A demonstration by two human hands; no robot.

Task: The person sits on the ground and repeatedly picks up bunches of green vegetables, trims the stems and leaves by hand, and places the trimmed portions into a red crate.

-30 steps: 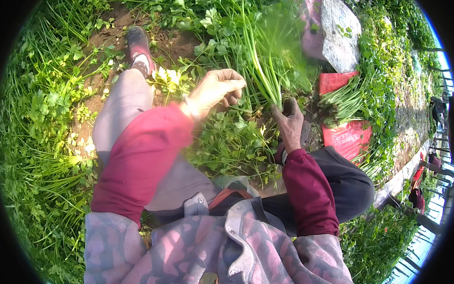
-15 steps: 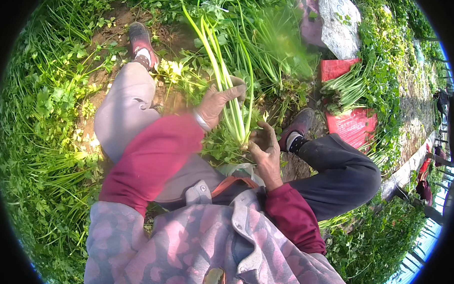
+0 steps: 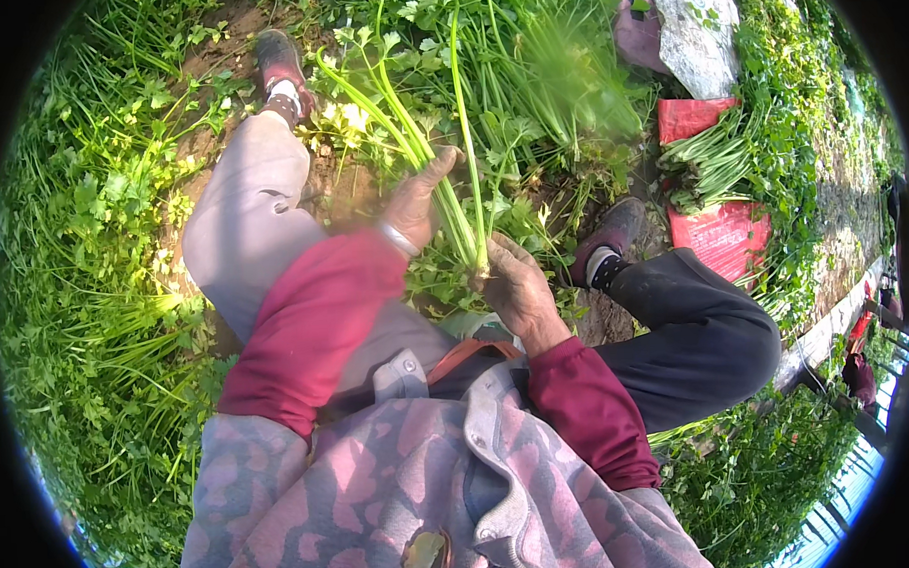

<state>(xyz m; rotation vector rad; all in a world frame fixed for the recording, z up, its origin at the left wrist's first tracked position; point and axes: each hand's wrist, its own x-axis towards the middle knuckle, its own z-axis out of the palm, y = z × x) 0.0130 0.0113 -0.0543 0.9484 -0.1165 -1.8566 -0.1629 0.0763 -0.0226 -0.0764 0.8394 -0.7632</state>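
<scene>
A small bunch of celery point(image 3: 450, 210) with long pale green stalks slants up and away in front of my lap. My left hand point(image 3: 414, 207) is closed round its stalks, thumb pointing up along them. At the root end my right hand point(image 3: 521, 290) grips the base, its fingers partly hidden behind the stalks. The roots sit low, just above loose celery leaves.
My two shoes point(image 3: 285, 70) rest on soil among cut greens. To the right, a tied-looking bundle of celery point(image 3: 709, 165) lies across a red plastic sheet point(image 3: 723, 237). More celery point(image 3: 568, 90) lies ahead, beside a whitish sack point(image 3: 698, 40). Leafy plants grow thickly at left.
Both hands and the celery have shifted slightly left. My right hand has moved in from beside the root end and now touches the base. The stalk tops lean further left.
</scene>
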